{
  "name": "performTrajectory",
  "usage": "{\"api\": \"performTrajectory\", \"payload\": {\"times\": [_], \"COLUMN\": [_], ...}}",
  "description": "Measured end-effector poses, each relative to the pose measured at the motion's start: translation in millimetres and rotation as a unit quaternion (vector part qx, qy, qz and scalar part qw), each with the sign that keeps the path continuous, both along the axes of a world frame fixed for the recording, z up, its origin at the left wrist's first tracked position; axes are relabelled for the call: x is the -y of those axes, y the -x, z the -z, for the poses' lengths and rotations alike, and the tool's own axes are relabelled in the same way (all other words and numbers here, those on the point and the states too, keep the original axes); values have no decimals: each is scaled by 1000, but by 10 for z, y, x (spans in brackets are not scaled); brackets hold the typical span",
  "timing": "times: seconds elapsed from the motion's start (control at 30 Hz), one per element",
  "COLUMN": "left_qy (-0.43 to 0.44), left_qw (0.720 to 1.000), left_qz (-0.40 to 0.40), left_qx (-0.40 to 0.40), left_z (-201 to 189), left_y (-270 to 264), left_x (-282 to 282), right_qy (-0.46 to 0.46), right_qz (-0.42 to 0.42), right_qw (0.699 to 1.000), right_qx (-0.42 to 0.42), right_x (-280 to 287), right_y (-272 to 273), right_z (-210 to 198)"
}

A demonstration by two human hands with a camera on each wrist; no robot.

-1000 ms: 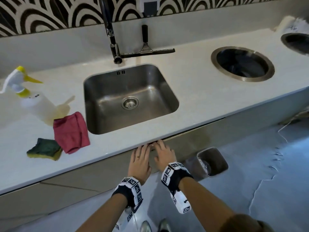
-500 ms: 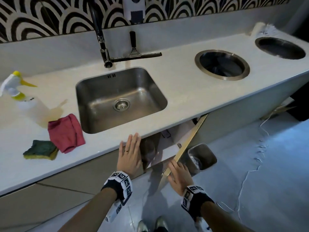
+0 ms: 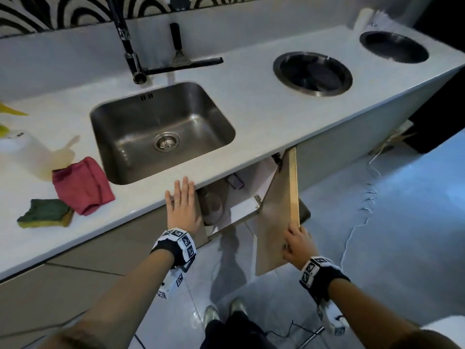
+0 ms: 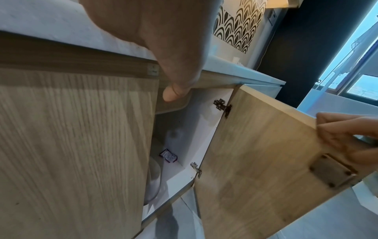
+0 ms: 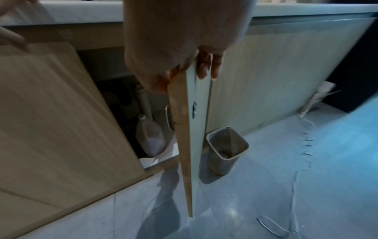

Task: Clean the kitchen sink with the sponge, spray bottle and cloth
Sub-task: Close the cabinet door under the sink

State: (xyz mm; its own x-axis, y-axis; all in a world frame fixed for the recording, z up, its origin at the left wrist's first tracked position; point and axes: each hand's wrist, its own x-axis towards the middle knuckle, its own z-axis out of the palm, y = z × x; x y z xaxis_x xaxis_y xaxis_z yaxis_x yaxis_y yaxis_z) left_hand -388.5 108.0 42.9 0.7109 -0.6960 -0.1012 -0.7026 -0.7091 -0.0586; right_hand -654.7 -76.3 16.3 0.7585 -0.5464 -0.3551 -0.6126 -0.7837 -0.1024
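My right hand [image 3: 297, 244] is gripping the door [image 3: 276, 217] edge; my left hand [image 3: 182, 207] is lying flat, fingers straight, on the other door. The sponge [image 3: 45, 212], cloth [image 3: 83, 185] and bottle [image 3: 27, 154] are sitting left of my fingers, beside the sink [image 3: 161, 129]; I'm reading no labels.

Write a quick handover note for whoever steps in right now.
Left hand: flat on the closed left cabinet door, holding nothing.
Right hand: fingers grip the edge of the open right cabinet door.
Sponge, red cloth and spray bottle lie on the counter, left of the sink.
Done: cabinet opened.
Left: all the sink cleaning.
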Motion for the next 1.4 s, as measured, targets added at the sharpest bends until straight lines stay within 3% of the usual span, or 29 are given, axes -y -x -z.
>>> {"api": "performTrajectory", "payload": {"times": [0.47,0.73,0.9,1.03,1.13,1.27,1.4], "left_qy": [-16,-45,-49,-41,3,84,116], "left_qw": [998,997,997,997,998,994,978], "left_qz": [-62,-67,-48,-18,-6,-63,-164], "left_qx": [-12,-20,-42,-66,-59,3,48], "left_z": [91,-36,-189,-311,-418,-575,-686], "left_y": [70,83,63,-53,-162,-379,-769], "left_x": [175,182,143,48,-85,-435,-986], "right_qy": [83,7,-18,-17,71,106,37], "right_qz": [99,229,230,251,154,20,-61], "right_qw": [982,967,959,963,983,994,990], "right_qx": [-137,-115,-165,-95,-67,36,125], "right_x": [941,1258,1439,1535,1289,760,-91], "right_y": [683,776,777,161,-604,-1673,-2622], "right_z": [-151,-183,-190,-342,-781,-1201,-1467]}}
